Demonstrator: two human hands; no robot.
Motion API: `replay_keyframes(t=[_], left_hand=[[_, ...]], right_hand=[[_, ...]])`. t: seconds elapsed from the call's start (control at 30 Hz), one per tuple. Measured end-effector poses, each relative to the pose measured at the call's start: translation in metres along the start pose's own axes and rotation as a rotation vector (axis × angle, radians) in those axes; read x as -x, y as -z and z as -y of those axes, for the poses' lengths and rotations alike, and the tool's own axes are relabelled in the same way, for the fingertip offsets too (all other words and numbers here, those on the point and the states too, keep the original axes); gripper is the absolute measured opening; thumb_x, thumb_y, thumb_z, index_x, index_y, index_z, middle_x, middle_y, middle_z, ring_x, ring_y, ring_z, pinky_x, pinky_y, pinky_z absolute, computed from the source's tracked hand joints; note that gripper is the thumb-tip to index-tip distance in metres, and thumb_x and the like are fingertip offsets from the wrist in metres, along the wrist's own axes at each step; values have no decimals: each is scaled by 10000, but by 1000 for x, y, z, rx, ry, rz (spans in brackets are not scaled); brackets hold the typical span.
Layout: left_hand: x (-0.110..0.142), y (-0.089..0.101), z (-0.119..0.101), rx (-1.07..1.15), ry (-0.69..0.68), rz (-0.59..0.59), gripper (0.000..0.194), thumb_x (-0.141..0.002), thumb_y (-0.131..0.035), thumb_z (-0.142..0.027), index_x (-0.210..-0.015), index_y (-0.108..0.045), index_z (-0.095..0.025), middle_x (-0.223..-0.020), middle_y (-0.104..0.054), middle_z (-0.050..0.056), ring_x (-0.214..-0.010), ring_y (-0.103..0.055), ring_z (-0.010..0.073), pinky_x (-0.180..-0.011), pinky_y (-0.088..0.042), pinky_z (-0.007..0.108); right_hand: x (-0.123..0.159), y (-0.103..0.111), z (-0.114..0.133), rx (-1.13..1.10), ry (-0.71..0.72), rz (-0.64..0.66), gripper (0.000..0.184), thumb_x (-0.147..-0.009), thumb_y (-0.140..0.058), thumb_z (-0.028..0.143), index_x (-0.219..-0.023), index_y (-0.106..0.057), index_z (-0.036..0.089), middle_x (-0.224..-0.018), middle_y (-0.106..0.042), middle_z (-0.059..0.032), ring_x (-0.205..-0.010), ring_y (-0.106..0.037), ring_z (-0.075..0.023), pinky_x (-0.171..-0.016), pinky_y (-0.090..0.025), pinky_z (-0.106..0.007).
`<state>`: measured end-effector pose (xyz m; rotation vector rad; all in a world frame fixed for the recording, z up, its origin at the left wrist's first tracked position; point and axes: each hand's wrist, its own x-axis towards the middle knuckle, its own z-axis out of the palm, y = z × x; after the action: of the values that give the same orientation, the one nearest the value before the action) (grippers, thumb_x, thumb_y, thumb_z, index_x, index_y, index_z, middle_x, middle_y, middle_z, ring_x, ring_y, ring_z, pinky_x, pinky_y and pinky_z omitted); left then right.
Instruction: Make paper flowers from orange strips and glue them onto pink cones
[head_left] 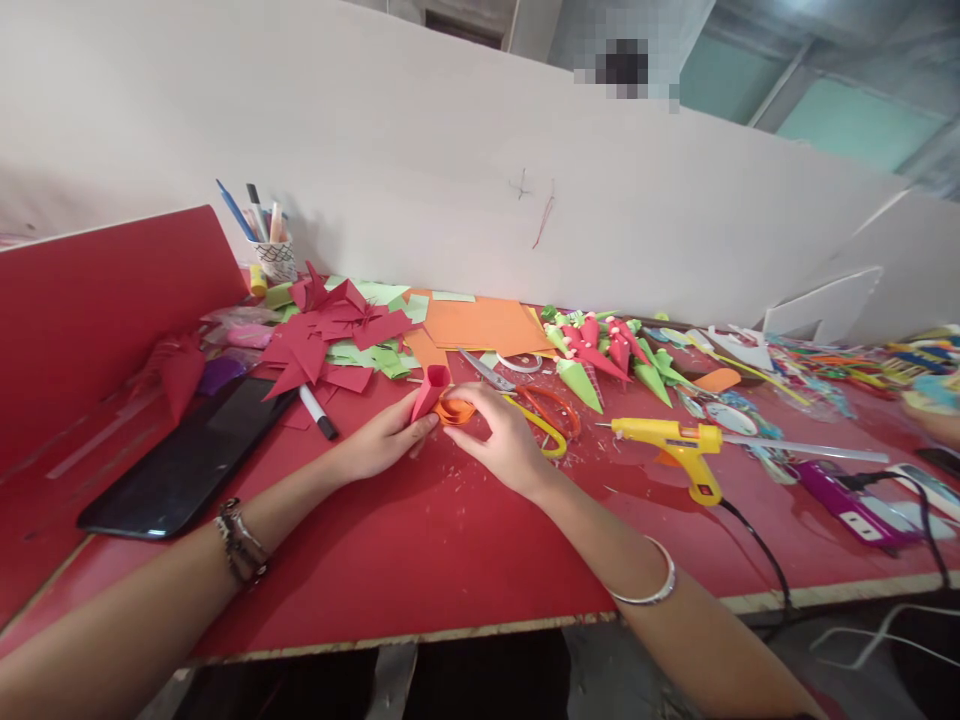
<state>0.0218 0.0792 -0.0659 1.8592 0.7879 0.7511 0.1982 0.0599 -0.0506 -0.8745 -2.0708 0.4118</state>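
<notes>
My left hand [382, 437] is closed on a small red paper cone [430, 388], its wide mouth facing up. Right beside it, my right hand [504, 435] pinches a coiled orange paper strip [455, 411] between thumb and fingers. Cone and coil are close together; I cannot tell if they touch. Just behind my right hand lie scissors [487, 371] with grey blades, near yellow [551, 440] and orange handles. A yellow glue gun [667, 437] with a clear glue stick rests on its side to the right.
Cut red paper pieces [322, 330] and orange sheets [480, 325] lie behind my hands. Red and green paper cones [600, 350] are heaped back right. A phone [187, 460], marker [317, 412] and pen cup [275, 258] stand left. A purple power strip [855, 510] and another person's hand [934, 418] are right.
</notes>
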Motion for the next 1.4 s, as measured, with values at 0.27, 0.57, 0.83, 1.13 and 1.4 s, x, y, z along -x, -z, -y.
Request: replay_keyframes(t=[0.27,0.57,0.83,1.13,1.4], left_hand=[[0,0,1,6,-23,-20,175,-861,-345,-327,-811,-394,-167,-583,-401,-45,-511,-380,74,-506,-346,212],[-1,1,-1,0,-24,-75,183,-863,-338,-336,-826,-388,-165,-588,-389,-48,-496,-367,68,-493,-339,207],[0,2,0,-121,47,-58,200,-864,-307,-354,-773,-347,-180,-591,-390,-49,-523,-361,82,-529,-345,213],[1,-2,-3,-431,51,-47,215,-842,-311,-367,-895,-395,-176,-783,-518,25,-665,-469,143,-607,-383,265],[2,-4,0,-518,69,-49,224,-838,-300,-376,-903,-403,-188,-781,-563,40,-665,-530,169,-609,-395,277]], right_hand=[[0,1,-3,8,6,-4,262,-775,-514,177,-1024,-471,244,-1001,-555,-36,-957,-520,-165,-839,-430,-320],[0,4,-5,28,4,-65,258,-770,-515,179,-1020,-484,231,-1005,-554,-41,-972,-516,-170,-864,-417,-329],[-2,6,-13,-331,-319,-257,249,-718,-581,283,-952,-519,227,-1005,-575,-28,-934,-553,-165,-824,-451,-318],[-4,1,-8,-779,-417,-385,263,-718,-594,296,-968,-521,255,-986,-597,-5,-936,-567,-140,-862,-442,-307],[-4,1,-2,-843,-413,-390,249,-736,-576,298,-973,-513,256,-970,-602,-3,-934,-568,-140,-881,-431,-331]])
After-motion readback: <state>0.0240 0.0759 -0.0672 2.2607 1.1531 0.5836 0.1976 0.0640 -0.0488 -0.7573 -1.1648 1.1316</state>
